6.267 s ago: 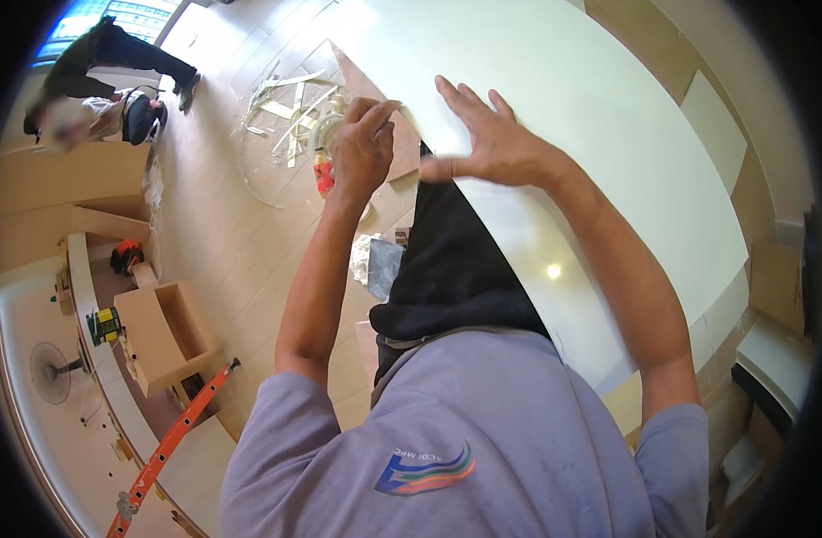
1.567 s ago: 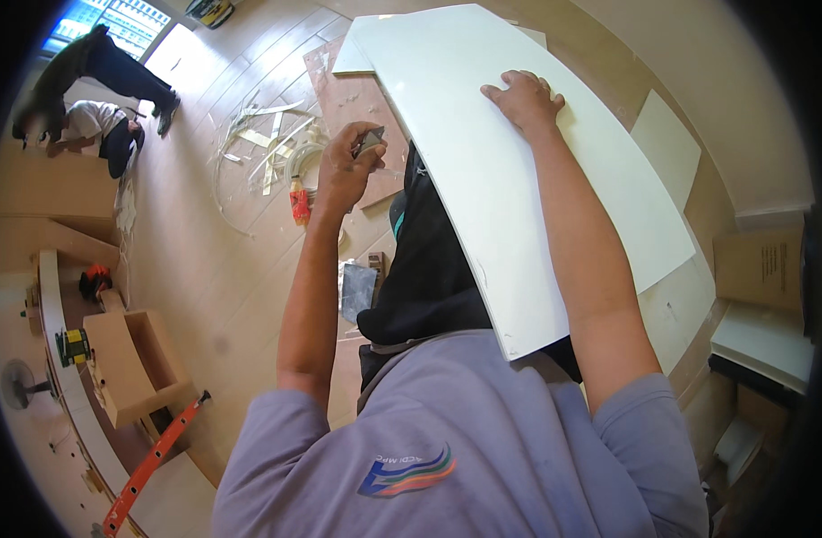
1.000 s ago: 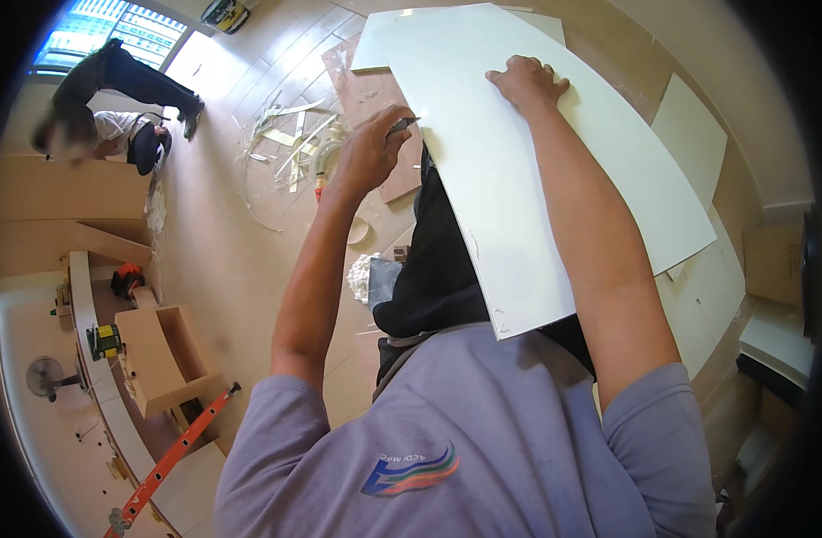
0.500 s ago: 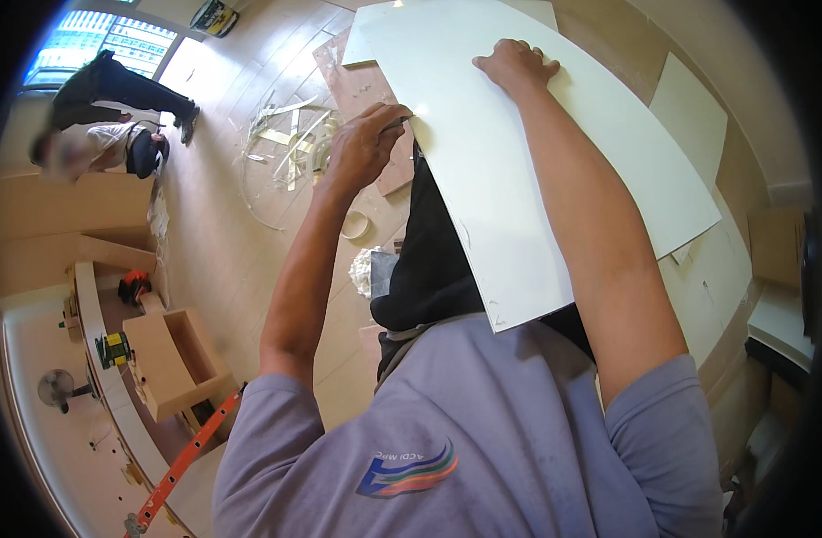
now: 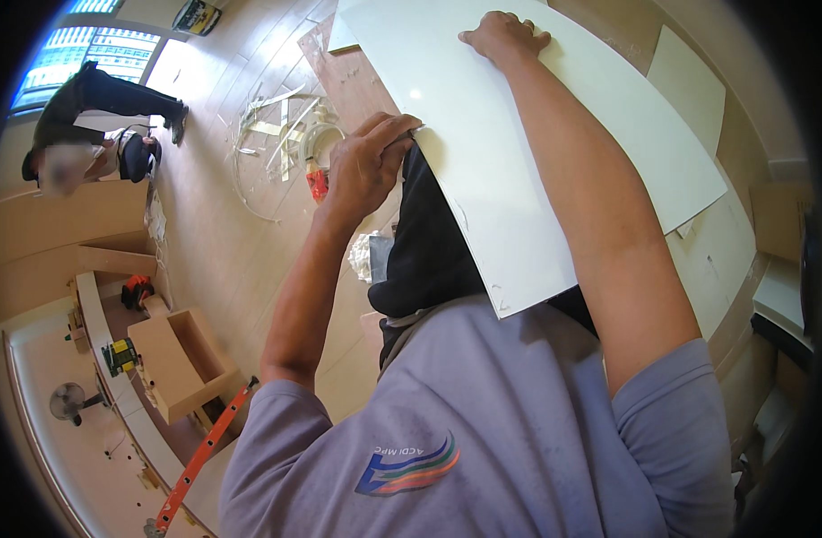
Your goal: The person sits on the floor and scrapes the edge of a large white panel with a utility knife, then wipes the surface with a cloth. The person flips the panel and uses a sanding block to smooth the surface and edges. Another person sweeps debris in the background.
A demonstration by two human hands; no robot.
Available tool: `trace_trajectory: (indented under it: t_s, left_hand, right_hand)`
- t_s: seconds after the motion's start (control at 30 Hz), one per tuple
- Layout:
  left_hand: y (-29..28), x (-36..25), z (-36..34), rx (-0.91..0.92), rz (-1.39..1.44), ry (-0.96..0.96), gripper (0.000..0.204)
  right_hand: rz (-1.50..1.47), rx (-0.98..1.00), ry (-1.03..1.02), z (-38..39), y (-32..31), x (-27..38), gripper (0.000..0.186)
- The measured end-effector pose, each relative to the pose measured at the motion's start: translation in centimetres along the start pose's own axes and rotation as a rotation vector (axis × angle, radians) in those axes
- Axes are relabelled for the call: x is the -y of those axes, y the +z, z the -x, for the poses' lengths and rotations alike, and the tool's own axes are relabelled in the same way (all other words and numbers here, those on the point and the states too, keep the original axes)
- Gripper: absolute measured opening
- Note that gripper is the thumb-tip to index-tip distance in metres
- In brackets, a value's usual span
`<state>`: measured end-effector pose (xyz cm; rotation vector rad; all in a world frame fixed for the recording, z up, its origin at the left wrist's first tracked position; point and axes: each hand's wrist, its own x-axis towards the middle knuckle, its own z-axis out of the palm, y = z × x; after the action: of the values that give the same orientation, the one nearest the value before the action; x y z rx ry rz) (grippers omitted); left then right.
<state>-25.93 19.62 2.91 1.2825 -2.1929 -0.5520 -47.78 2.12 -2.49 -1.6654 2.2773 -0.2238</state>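
A large white panel (image 5: 554,170) with a curved right side lies across my thighs, its narrow corner toward my body. My left hand (image 5: 371,166) is at the panel's left edge, fingers pinched together there. What they hold, if anything, is hidden. My right hand (image 5: 508,38) lies spread on the panel's far part, thumb out to the left, holding nothing. Just left of my left hand, a red object (image 5: 317,182) lies on the floor beside a pale roll (image 5: 323,142).
Pale strip offcuts (image 5: 285,134) litter the tiled floor, with a brown board (image 5: 339,81) near them. More white panels (image 5: 689,85) lie right. Left are a wooden box (image 5: 180,363), an orange-red bar (image 5: 205,457) and a fan (image 5: 68,402). Another person (image 5: 88,134) bends at far left.
My left hand has slid a little toward me along the panel's left edge. The red object and the roll now show more beside it. My right hand stays flat on the panel.
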Motion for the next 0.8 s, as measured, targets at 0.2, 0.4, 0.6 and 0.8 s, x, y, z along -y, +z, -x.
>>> trace_trajectory:
  t_s: [0.2, 0.4, 0.6, 0.8]
  left_hand:
    - [0.2, -1.4, 1.4, -0.014, -0.036, 0.048, 0.020]
    - [0.4, -3.2, 2.9, -0.007, 0.017, 0.059, 0.020]
    - [0.5, -5.2, 4.7, 0.003, 0.027, 0.046, 0.023]
    - [0.3, -8.1, 6.2, 0.075, 0.018, 0.124, 0.027]
  right_hand:
    - [-0.093, 0.072, 0.020, 0.7, -1.7, 0.2, 0.072]
    - [-0.119, 0.098, 0.019, 1.3, -2.6, 0.2, 0.069]
    - [-0.068, 0.075, 0.010, 0.4, -1.5, 0.6, 0.074]
    - [-0.082, 0.049, 0.019, 0.4, -1.4, 0.1, 0.075]
